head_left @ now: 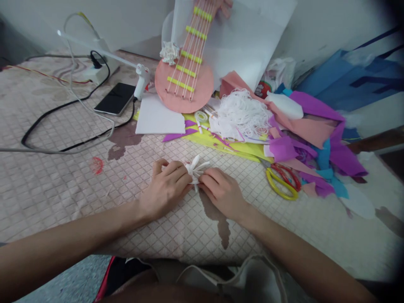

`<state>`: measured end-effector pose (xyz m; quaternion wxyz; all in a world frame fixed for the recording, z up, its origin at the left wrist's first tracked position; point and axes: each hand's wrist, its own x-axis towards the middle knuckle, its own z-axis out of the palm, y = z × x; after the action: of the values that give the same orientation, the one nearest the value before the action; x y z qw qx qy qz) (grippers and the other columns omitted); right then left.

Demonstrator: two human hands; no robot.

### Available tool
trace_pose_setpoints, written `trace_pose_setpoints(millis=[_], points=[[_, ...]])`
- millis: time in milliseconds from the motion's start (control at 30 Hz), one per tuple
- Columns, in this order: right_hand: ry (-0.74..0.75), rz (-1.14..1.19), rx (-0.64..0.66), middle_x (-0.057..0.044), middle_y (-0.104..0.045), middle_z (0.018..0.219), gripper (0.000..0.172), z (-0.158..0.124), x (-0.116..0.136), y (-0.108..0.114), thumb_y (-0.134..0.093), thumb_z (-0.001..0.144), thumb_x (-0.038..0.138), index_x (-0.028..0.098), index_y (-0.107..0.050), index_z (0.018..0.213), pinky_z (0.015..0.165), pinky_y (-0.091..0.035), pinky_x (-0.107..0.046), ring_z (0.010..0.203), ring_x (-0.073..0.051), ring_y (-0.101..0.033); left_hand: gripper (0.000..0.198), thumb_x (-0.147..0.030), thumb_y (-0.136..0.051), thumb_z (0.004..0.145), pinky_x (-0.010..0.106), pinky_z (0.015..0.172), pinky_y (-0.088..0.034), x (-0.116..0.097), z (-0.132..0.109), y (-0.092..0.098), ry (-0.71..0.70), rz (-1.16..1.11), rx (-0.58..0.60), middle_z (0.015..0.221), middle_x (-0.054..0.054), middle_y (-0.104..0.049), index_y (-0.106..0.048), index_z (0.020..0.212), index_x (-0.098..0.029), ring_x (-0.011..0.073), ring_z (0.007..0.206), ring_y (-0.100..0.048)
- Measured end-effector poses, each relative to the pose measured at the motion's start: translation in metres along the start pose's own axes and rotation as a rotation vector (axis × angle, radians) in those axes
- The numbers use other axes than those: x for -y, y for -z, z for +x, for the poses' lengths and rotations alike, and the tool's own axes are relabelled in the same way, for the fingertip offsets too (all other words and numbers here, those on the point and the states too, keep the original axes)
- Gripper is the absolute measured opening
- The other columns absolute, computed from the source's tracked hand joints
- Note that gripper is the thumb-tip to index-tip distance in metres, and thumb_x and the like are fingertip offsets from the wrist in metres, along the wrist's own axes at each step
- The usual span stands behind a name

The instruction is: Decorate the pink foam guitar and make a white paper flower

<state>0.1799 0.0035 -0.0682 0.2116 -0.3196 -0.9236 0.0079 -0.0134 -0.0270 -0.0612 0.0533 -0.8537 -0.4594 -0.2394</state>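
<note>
Quilted bedding (63,185) serves as the work surface, with craft scraps (303,126) heaped at its far side. Both hands, left hand (166,187) and right hand (222,191), meet at a small white paper flower (196,169), pinching it between fingertips so its strips fan outward. Scissors (282,181) lie just beside the right hand.

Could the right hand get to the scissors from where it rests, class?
Probably yes: the scissors lie in the open beside the right hand, nothing between them, though that hand is pinching the white paper piece.

I see a quilted cloth mat (63,185), a glossy phone (115,99) at ten o'clock, matt paper scraps (303,126) at two.
</note>
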Motion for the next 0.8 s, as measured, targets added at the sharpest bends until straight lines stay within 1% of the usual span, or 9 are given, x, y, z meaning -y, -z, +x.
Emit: trace_pose_setpoints(millis=[133, 267, 367, 533, 733, 800], points=[[-0.011, 0.001, -0.016, -0.006, -0.059, 0.089, 0.018, 0.0013, 0.0016, 0.0006, -0.044, 0.090, 0.019, 0.018, -0.061, 0.085, 0.066, -0.046, -0.028, 0.079, -0.016, -0.054, 0.016, -0.021, -0.049, 0.089, 0.041, 0.081, -0.029, 0.0000, 0.0005, -0.0001, -0.001, -0.001, -0.008, 0.077, 0.001, -0.063, -0.057, 0.075, -0.018, 0.0199, 0.088, -0.054], [0.022, -0.027, 0.013, -0.005, -0.059, 0.088, 0.020, 0.0019, 0.0021, 0.0003, -0.043, 0.091, 0.018, 0.019, -0.061, 0.082, 0.068, -0.045, -0.027, 0.078, -0.016, -0.053, 0.013, -0.022, -0.050, 0.088, 0.041, 0.081, -0.029, 0.0003, -0.0003, -0.0008, 0.004, 0.002, -0.017, 0.078, 0.002, -0.064, -0.057, 0.078, -0.018, 0.0204, 0.089, -0.054], [0.028, -0.024, 0.031, -0.005, -0.059, 0.088, 0.021, 0.0013, 0.0014, -0.0002, -0.042, 0.092, 0.020, 0.018, -0.060, 0.083, 0.068, -0.045, -0.028, 0.079, -0.016, -0.052, 0.010, -0.022, -0.051, 0.088, 0.041, 0.080, -0.029, -0.0002, -0.0005, -0.0001, 0.018, 0.013, -0.006, 0.079, 0.002, -0.064, -0.057, 0.080, -0.019, 0.0207, 0.089, -0.054], [0.033, -0.033, 0.064, -0.005, -0.059, 0.086, 0.022, 0.0006, 0.0011, -0.0016, -0.041, 0.092, 0.020, 0.018, -0.060, 0.083, 0.067, -0.045, -0.029, 0.079, -0.017, -0.052, 0.011, -0.020, -0.050, 0.088, 0.041, 0.082, -0.029, -0.0015, 0.0008, 0.0025, -0.011, 0.008, -0.021, 0.082, 0.001, -0.064, -0.058, 0.081, -0.019, 0.0201, 0.090, -0.054], [0.022, 0.004, -0.023, -0.006, -0.059, 0.090, 0.019, 0.0003, 0.0020, -0.0024, -0.043, 0.091, 0.019, 0.017, -0.061, 0.084, 0.067, -0.046, -0.029, 0.080, -0.016, -0.053, 0.013, -0.018, -0.047, 0.089, 0.042, 0.082, -0.030, -0.0013, -0.0008, 0.0001, 0.000, 0.042, 0.024, 0.079, 0.003, -0.062, -0.058, 0.082, -0.017, 0.0205, 0.090, -0.054], [0.026, -0.001, -0.019, -0.006, -0.058, 0.089, 0.020, 0.0002, 0.0019, -0.0020, -0.042, 0.091, 0.018, 0.017, -0.061, 0.083, 0.066, -0.045, -0.029, 0.079, -0.016, -0.052, 0.011, -0.019, -0.048, 0.089, 0.042, 0.082, -0.030, -0.0013, -0.0015, -0.0010, 0.003, 0.052, 0.027, 0.081, 0.003, -0.063, -0.058, 0.084, -0.017, 0.0211, 0.091, -0.053]])
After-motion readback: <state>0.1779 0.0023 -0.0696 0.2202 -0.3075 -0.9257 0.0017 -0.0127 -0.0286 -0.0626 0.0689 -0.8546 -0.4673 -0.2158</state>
